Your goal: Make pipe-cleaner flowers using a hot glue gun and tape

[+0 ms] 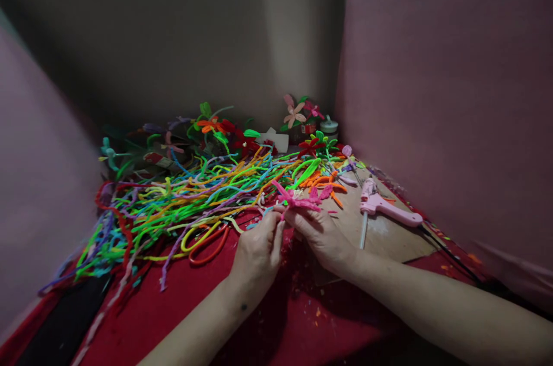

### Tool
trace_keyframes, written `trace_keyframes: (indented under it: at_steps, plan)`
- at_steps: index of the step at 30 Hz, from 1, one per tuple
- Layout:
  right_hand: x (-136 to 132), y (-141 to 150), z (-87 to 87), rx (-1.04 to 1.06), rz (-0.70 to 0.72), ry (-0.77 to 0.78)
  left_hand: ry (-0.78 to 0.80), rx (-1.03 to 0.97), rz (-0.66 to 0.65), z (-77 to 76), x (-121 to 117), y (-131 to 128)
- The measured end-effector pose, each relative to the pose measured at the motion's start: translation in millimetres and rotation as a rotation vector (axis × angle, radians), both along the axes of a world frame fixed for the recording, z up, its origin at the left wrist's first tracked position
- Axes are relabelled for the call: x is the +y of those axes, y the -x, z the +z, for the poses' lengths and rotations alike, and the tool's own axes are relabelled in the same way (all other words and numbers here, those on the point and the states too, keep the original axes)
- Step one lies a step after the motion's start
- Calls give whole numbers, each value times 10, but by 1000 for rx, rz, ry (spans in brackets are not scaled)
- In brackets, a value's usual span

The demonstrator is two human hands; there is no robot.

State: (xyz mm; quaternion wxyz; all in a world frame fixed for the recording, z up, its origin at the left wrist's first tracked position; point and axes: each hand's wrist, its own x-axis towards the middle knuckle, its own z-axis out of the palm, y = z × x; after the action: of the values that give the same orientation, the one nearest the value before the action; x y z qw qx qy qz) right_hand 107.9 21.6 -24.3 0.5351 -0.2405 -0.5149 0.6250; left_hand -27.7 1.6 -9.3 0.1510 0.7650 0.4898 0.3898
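A pink pipe-cleaner flower is held up between my two hands, over the red cloth. My left hand is closed, thumb and fingers pinched at the flower's near left side. Closed as well, my right hand grips the flower from below on the right, its fingertips nearly meeting those of the left. A bit of green shows at the flower's left side. My fingers hide its underside. Just behind lies a heap of many-coloured pipe cleaners.
A pink glue gun rests on a cardboard sheet at right, its cord trailing off. Finished flowers and a lidded jar stand at the back. Pink sheets wall both sides. Scraps dot the red cloth.
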Motion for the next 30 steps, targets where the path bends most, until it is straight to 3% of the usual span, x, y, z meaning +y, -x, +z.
trace_keyframes:
  at_steps: [3, 7, 12, 17, 22, 26, 30]
  plan:
    - [-9, 3, 56, -51, 65, -37, 176, -159, -21, 13, -38, 56]
    - [-33, 16, 136, -114, 43, -7, 466, -525, -57, 28, -88, 66]
    - [-29, 5, 53, -115, 70, 95, 806, -894, -140, 101, -141, 44]
    - [-13, -1, -84, -26, 208, 139, 918, -1099, -282, 83, -164, 88]
    - [-27, 10, -73, 71, 279, 159, 1032, -1257, -441, 42, -163, 125]
    - [-60, 26, -54, 142, 241, 220, 1078, -1234, -512, 9, -140, 142]
    - [-62, 20, -94, 145, 178, 256, 995, -1061, -427, 10, -137, 138]
